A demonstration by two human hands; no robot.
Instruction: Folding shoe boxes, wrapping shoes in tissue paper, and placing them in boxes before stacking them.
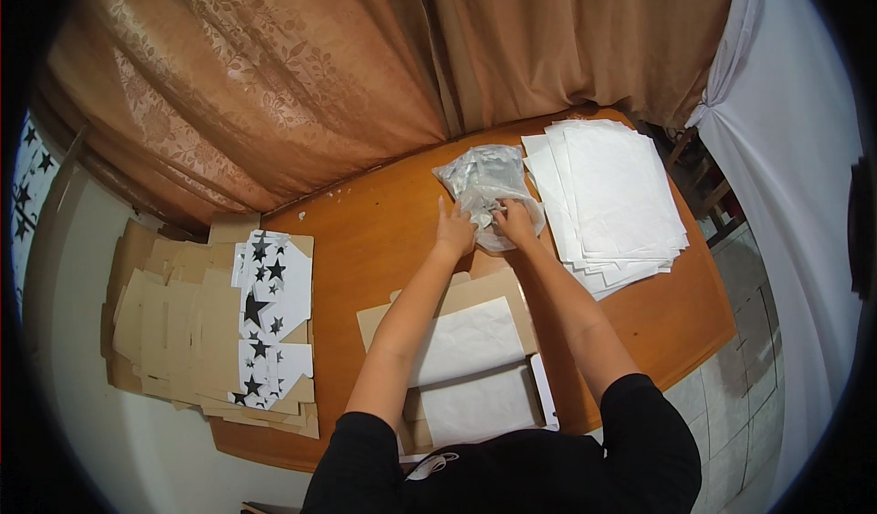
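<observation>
A clear, crinkled plastic bag lies on the wooden table, its mouth toward me. My left hand is at the left side of the mouth, gripping the plastic, with one finger pointing up and away from the rest. Inside the opening, the fingers of my right hand are curled together among pale contents too small to make out. Nearer to me sits an open cardboard box lined with white paper. My forearms pass over and beside it.
To the right of the bag is a loose stack of white paper sheets. At the left lie flattened brown cardboard pieces, topped by white card with black stars. A brown curtain borders the wooden table's far edge.
</observation>
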